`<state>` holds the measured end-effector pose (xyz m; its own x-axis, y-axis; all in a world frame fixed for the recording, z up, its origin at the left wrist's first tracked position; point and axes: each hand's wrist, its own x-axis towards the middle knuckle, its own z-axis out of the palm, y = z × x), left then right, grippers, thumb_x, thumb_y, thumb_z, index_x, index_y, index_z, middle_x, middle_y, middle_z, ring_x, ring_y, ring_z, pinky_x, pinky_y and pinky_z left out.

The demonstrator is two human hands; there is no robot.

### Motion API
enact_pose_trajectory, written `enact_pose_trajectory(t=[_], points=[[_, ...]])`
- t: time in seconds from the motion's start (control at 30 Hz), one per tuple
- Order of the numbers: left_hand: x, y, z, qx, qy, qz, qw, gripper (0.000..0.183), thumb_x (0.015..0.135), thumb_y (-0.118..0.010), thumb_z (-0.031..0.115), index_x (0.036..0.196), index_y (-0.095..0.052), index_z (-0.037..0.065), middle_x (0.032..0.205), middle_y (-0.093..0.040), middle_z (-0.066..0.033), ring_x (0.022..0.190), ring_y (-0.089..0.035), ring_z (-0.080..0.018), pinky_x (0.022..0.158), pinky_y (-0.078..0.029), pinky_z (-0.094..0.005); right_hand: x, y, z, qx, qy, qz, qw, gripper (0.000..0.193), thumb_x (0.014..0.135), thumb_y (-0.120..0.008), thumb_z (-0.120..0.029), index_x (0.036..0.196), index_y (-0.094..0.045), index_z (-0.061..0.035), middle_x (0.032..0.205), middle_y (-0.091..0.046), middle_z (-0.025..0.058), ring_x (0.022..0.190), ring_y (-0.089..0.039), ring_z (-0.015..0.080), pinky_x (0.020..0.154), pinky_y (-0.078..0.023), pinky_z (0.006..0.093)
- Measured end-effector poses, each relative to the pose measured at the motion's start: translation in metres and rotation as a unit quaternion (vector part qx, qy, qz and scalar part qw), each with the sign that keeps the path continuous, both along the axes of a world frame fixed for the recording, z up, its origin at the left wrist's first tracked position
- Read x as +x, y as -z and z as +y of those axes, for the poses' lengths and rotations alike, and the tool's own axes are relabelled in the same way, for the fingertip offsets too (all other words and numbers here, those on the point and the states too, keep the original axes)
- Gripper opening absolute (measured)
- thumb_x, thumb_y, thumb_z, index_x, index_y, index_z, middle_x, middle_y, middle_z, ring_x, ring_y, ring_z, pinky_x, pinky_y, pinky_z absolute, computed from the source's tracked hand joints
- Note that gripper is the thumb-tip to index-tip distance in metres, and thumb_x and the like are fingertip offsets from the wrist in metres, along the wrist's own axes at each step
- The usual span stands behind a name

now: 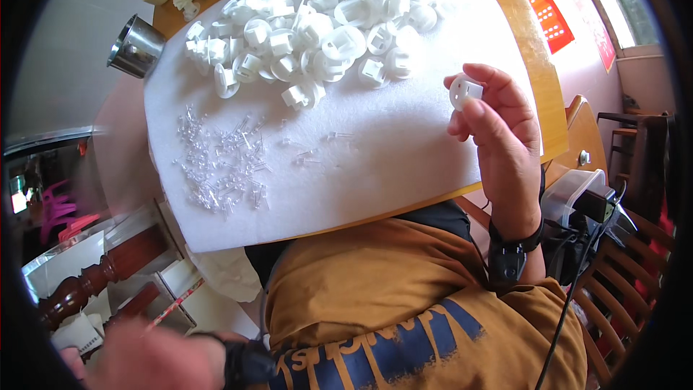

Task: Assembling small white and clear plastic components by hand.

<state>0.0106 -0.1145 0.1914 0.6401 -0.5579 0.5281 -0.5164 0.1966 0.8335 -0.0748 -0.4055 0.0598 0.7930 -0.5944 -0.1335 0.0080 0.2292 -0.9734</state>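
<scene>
Bright, soft daylight comes from the far right. The near left hand (155, 361) is motion-blurred. Edges bend and darken.

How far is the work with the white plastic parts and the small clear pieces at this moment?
Done: no finished stack can be told apart. In hand: the right hand pinches one round white plastic disc above the white foam sheet; the left hand is low and blurred, away from the table. Left: a large heap of white plastic parts and scattered small clear pieces.

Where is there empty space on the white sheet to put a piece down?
The near right part of the white sheet is bare, between the tiny clear parts and the right hand. The far end is crowded with white plastic pieces.
</scene>
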Motion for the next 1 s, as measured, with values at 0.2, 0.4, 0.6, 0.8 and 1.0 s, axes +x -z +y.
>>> enact_pose_trajectory(t=[0.2, 0.4, 0.6, 0.8, 1.0], points=[[0.02, 0.103, -0.065, 0.346, -0.139, -0.043, 0.927, 0.013, 0.077, -0.063, -0.003, 0.089, -0.062, 0.0, 0.082, -0.059, -0.0116, 0.065, -0.057, -0.022, 0.058, -0.045, -0.0341, 0.002, -0.001, 0.0, 0.131, -0.046, -0.029, 0.99, 0.033, 0.094, -0.053, -0.015, 0.124, -0.051, -0.0012, 0.119, -0.061, 0.0152, 0.079, -0.06, 0.0126, 0.073, -0.047, 0.0244], [0.029, 0.122, -0.081, 0.38, -0.092, -0.143, 0.909, 0.013, 0.081, -0.061, -0.004, 0.094, -0.062, 0.0, 0.088, -0.059, -0.0109, 0.07, -0.059, -0.0234, 0.062, -0.047, -0.0315, 0.001, 0.004, 0.008, 0.178, -0.113, -0.031, 0.977, 0.031, 0.096, -0.051, -0.016, 0.123, -0.051, -0.0018, 0.117, -0.061, 0.0149, 0.08, -0.061, 0.0125, 0.071, -0.047, 0.0228], [0.034, 0.129, -0.103, 0.436, -0.092, -0.246, 0.861, 0.012, 0.076, -0.062, 0.004, 0.087, -0.058, 0.007, 0.085, -0.052, -0.007, 0.072, -0.056, -0.0262, 0.067, -0.045, -0.0378, -0.003, 0.002, 0.014, 0.234, -0.188, -0.086, 0.95, 0.03, 0.095, -0.053, -0.012, 0.123, -0.05, -0.0021, 0.116, -0.061, 0.0153, 0.077, -0.061, 0.0115, 0.073, -0.049, 0.0241], [0.035, 0.13, -0.106, 0.442, -0.085, -0.265, 0.853, 0.011, 0.074, -0.062, 0.004, 0.081, -0.054, 0.007, 0.081, -0.052, -0.0077, 0.073, -0.057, -0.0263, 0.067, -0.045, -0.039, -0.007, -0.006, 0.018, 0.305, -0.244, -0.098, 0.915, 0.033, 0.094, -0.055, -0.01, 0.125, -0.049, -0.002, 0.115, -0.062, 0.0133, 0.08, -0.061, 0.0108, 0.074, -0.05, 0.0243], [0.024, 0.114, -0.095, 0.375, -0.092, -0.098, 0.917, 0.012, 0.077, -0.063, -0.001, 0.084, -0.056, 0.005, 0.082, -0.058, -0.0079, 0.065, -0.057, -0.0229, 0.06, -0.047, -0.0332, -0.007, -0.009, 0.018, 0.316, -0.26, -0.093, 0.908, 0.04, 0.091, -0.059, -0.008, 0.129, -0.048, -0.0016, 0.12, -0.06, 0.0135, 0.089, -0.06, 0.0111, 0.082, -0.051, 0.0267]])
